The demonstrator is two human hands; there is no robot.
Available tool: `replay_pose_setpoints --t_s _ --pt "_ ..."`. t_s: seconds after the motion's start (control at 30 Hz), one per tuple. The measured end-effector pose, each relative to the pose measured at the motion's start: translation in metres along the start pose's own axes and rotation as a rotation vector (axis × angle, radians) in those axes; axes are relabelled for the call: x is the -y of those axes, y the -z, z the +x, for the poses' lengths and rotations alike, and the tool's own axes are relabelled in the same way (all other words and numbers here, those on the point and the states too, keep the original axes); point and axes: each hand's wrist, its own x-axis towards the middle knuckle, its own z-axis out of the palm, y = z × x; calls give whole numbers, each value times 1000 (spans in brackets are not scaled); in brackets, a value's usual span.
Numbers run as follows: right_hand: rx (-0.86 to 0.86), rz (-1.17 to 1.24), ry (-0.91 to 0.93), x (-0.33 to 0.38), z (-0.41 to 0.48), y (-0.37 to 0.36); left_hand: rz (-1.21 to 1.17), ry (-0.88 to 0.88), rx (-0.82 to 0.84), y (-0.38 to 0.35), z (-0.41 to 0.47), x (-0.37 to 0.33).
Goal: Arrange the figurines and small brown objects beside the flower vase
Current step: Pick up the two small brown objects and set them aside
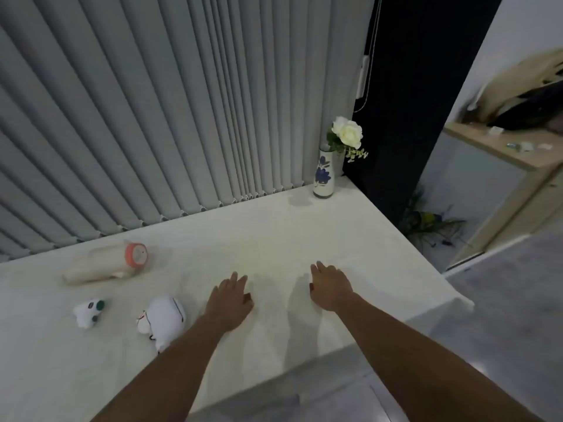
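Observation:
A white vase with blue flower painting (323, 175) holds white roses and stands at the table's far right corner. Three figurines lie on their sides at the left: a beige one with an orange-rimmed face (105, 264), a small white one with dark spots (88, 312), and a larger white one with thin red cord (161, 321). My left hand (230, 300) rests palm down on the white tablecloth (274, 239), just right of the larger white figurine. My right hand (330, 287) also lies flat, fingers apart, holding nothing. I see no small brown objects.
Grey vertical blinds (182, 117) run along the table's back edge. The table's right edge drops to a grey floor (502, 300). A wooden shelf (502, 147) with small items stands at the far right, and greenery (426, 223) lies on the floor beyond the corner.

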Motion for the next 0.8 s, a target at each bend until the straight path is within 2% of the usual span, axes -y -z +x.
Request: replay_pose_setpoints --t_s 0.17,0.3,0.47,0.8 --pt "59 144 -115 -5 -11 -34 -80 13 15 -35 -11 20" --pt "-56 337 -199 -3 -12 -57 -219 -17 -83 -48 -16 31" --pt "-155 452 -305 13 -7 -72 -249 -69 -158 -59 -10 52" --pt "-325 645 -410 49 -25 -96 -422 -171 -174 -67 6 68"
